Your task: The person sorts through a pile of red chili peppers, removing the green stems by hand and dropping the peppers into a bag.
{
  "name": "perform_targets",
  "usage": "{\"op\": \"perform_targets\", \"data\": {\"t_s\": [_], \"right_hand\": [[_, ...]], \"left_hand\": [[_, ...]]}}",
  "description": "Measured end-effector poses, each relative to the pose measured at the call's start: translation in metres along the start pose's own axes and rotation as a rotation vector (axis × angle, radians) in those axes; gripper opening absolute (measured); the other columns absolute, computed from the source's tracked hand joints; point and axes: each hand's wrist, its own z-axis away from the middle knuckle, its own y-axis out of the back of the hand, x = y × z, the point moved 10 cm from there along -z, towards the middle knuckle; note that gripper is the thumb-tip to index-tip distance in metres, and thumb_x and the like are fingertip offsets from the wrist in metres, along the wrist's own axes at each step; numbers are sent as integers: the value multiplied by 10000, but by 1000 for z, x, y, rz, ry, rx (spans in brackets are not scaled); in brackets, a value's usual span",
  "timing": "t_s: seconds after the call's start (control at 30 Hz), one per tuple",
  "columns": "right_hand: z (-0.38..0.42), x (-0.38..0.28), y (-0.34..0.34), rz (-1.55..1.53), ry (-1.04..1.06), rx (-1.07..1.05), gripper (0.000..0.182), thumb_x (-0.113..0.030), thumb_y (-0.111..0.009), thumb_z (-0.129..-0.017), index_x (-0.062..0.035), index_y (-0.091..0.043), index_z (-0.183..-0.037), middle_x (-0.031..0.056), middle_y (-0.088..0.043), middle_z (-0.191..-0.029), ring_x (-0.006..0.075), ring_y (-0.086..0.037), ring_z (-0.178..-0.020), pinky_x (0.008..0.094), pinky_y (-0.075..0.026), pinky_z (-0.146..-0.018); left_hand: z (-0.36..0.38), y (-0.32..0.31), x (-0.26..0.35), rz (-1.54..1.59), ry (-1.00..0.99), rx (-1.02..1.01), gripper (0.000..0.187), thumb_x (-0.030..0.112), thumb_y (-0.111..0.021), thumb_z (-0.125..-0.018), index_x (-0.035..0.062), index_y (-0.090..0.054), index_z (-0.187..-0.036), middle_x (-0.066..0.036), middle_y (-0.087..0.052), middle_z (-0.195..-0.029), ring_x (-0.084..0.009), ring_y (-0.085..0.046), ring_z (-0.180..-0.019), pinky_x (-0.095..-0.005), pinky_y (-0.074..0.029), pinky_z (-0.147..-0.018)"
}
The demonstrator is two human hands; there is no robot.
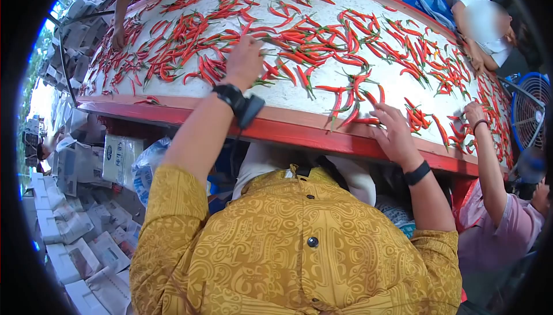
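Red peppers (300, 58): left hand (246, 58) among them, grip unclear; right hand (395, 133) loosely spread.

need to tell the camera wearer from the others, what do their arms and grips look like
Patterned mustard-yellow sleeves end near the elbows. The left grip, ungloved, has a black strap and boxy black device at its wrist, with an apparent thin cable hanging down. The right grip, also ungloved, has a plain dark wristband.

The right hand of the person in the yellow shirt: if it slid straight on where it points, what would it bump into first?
Probably the loose cluster of red chili peppers just ahead of the right hand, though its exact height is hard to judge.
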Motion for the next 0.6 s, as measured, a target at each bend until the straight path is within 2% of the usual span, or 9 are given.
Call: {"op": "perform_targets", "data": {"t_s": [0.03,0.1,0.13,0.17,0.27,0.33,0.6], "right_hand": [[9,2,0,-12,-8,-3,311,-53,-599,-783,-26,-593,-1094,175,-534,-1220,356,-490,-1120,421,-430,-943],[26,9,-4,-64,-17,7,316,-52,-604,-782,-28,-594,-1097,174,-535,-1217,357,-491,-1114,418,-431,-939],[32,13,-5,-81,-37,13,315,-51,-604,-783,-28,-596,-1097,174,-535,-1216,355,-492,-1112,418,-431,-938],[38,18,-7,-100,-57,19,313,-50,-604,-783,-27,-598,-1096,173,-535,-1215,354,-493,-1109,418,-431,-938],[49,29,-3,-77,-41,87,273,-46,-605,-779,-28,-607,-1051,155,-567,-1157,344,-520,-1067,420,-443,-912],[54,30,6,-13,-8,150,225,-43,-603,-774,-30,-611,-998,138,-598,-1091,338,-540,-1028,420,-453,-883],[75,55,32,24,12,178,178,-45,-597,-772,-32,-617,-948,135,-602,-1069,337,-541,-1019,420,-453,-879]], "left_hand": [[-3,-2,-10,-7,2,1,246,108,-574,-832,121,-654,-1064,-76,-527,-1202,-285,-564,-1034,-415,-462,-886],[-4,-9,-16,-344,-18,-18,254,113,-555,-844,137,-653,-1078,-59,-524,-1209,-285,-485,-1158,-465,-407,-944],[-6,-17,-19,-306,-7,-109,269,119,-541,-846,150,-644,-1092,-31,-518,-1227,-283,-419,-1217,-496,-351,-977],[-5,-18,-18,-317,-5,-110,269,119,-541,-846,150,-644,-1092,-31,-518,-1227,-283,-419,-1217,-496,-351,-977],[0,-21,-11,-301,-38,-49,274,97,-579,-807,141,-643,-1070,-16,-517,-1230,-272,-441,-1177,-465,-352,-972],[1,-12,-10,-169,-39,117,276,63,-625,-757,128,-650,-1024,-8,-525,-1195,-261,-452,-1144,-442,-350,-967],[10,-11,13,-28,-116,239,279,-25,-683,-669,103,-653,-915,-22,-561,-1101,-276,-472,-1094,-386,-381,-926]]}}
